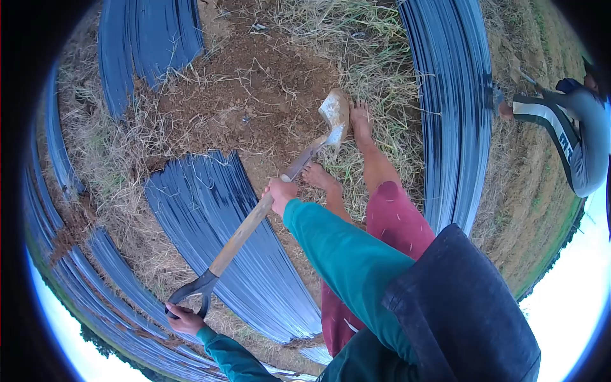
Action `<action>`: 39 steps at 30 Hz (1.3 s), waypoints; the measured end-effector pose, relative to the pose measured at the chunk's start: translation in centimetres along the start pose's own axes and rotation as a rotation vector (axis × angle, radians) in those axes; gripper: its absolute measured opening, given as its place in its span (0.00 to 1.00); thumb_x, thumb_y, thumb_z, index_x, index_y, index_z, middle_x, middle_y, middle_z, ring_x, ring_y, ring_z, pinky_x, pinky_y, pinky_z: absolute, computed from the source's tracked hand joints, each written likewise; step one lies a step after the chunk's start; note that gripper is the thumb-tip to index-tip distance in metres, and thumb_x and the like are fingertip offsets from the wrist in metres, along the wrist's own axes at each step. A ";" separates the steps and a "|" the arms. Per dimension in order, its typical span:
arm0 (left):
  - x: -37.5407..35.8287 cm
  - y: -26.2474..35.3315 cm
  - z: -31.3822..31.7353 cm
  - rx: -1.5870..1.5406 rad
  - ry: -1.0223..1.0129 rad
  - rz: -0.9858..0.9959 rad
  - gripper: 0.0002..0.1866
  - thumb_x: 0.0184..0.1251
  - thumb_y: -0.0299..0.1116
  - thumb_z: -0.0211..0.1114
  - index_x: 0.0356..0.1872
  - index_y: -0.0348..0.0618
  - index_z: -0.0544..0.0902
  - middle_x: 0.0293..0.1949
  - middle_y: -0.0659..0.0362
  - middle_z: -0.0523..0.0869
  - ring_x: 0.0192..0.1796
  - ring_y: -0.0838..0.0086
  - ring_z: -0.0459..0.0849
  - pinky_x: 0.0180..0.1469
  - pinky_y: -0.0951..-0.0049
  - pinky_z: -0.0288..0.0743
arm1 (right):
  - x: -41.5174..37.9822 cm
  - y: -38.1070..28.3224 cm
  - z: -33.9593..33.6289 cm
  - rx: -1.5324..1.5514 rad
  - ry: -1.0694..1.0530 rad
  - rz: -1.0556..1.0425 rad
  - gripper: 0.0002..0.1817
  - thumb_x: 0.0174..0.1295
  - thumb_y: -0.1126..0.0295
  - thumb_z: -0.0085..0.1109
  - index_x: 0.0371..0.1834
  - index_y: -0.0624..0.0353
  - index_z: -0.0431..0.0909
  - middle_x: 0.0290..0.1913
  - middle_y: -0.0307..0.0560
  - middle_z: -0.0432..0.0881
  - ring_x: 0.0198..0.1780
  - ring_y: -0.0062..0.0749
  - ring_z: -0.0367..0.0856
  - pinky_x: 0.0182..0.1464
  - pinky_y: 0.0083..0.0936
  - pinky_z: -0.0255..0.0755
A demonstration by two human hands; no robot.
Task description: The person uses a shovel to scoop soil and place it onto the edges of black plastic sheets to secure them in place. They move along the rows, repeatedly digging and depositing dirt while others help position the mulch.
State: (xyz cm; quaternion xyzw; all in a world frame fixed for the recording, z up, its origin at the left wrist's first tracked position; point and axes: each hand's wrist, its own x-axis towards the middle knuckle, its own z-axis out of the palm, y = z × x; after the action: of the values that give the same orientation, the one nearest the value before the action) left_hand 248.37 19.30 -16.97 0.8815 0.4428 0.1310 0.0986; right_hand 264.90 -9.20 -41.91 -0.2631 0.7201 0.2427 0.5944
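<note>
Holding the shovel (242, 237) across the front of your body, you have its long axis slanting from the lower left of the view to the upper right. The blade (335, 114) points up and away from you, at the edge of the bare brown soil (254, 89), just beside the toes of your right foot (360, 121). Whether it touches the ground is hard to tell. Your left grip (186, 320) is closed round the dark handle (202, 285) at the lower end; your right grip (280, 195) is wrapped round the shaft near the metal neck, close to your left foot (320, 176). The shaft passes over a dark plastic sheet (223, 204) on the ground. Another sheet (449, 108) runs up the view to the right of your feet, with dry grass (382, 70) between it and the soil. Beyond that sheet, at the far right, another person (573, 137) bends forward, well apart from you.
</note>
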 end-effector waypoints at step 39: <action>-3.1 -17.5 -16.5 -0.494 0.097 -0.543 0.23 0.73 0.52 0.59 0.31 0.40 0.80 0.21 0.64 0.72 0.24 0.76 0.67 0.29 0.71 0.59 | -6.9 14.3 -5.7 -0.127 -0.095 0.052 0.07 0.64 0.76 0.58 0.29 0.62 0.72 0.24 0.44 0.75 0.20 0.30 0.75 0.22 0.33 0.74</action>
State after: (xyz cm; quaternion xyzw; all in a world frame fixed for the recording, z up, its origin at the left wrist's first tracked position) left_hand 228.16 28.02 -6.89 0.6743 0.6198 0.2447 0.3182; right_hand 252.26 -1.66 -33.64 -0.2696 0.6808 0.3154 0.6036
